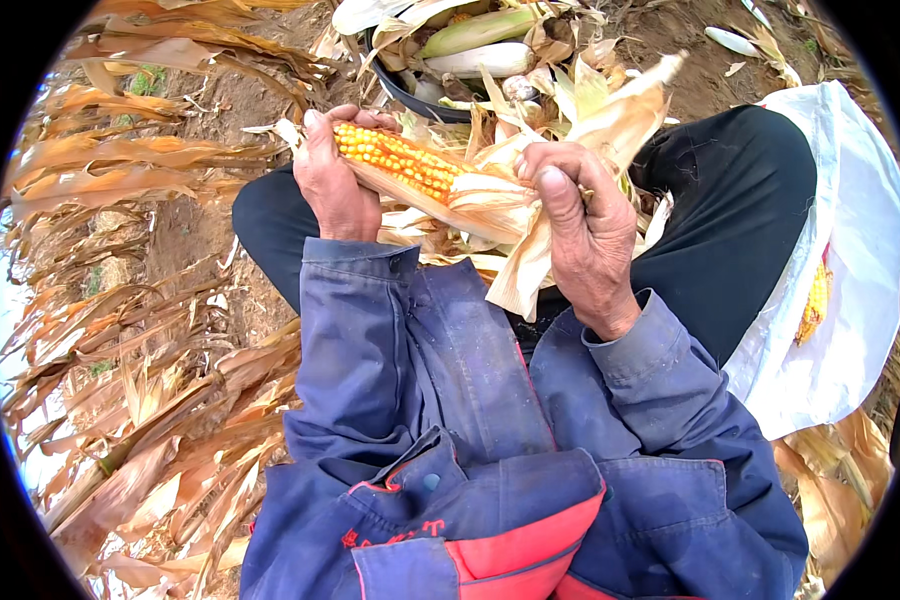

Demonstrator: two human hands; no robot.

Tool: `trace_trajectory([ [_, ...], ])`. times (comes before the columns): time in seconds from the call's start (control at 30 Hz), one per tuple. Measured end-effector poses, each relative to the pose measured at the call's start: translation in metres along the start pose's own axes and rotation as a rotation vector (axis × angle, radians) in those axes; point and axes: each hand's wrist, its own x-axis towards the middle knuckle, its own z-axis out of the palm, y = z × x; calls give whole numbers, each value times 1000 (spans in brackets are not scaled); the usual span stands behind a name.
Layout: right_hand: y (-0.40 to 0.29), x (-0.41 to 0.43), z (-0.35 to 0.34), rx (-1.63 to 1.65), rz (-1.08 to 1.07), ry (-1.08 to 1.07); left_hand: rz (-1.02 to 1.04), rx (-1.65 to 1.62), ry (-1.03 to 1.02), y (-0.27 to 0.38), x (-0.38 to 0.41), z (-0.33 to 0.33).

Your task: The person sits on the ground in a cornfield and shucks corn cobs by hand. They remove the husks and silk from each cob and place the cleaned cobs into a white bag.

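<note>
An ear of corn (401, 163) with orange-yellow kernels lies slanted across my lap, its upper face bare. My left hand (337, 169) grips it at the silk-tipped end, with the thumb on top. Dry husk (487, 196) still wraps its underside and the other end. My right hand (585, 225) pinches papery husk leaves there between thumb and curled fingers. One pale husk strip (526, 270) hangs below that hand, and a larger leaf (630, 120) flares out above it.
In front of me stands a dark tub (420, 105) of unhusked ears (480, 60). Loose husks lie between my legs. To the right a white plastic sack (847, 360) has a bare ear (816, 304) on it. Dry corn stalks (142, 420) cover the ground at left.
</note>
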Motion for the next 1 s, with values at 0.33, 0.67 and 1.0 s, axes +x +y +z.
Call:
trace_trajectory([
  [0.33,-37,-10,-19,68,140,-406,-110,-225,91,19,36,-36],
  [0.67,-23,-57,-63,-466,300,-152,110,-128,61,102,93,-103],
  [1.0,-104,-13,-20,-312,-470,180,453,386,-172,61,27,17],
])
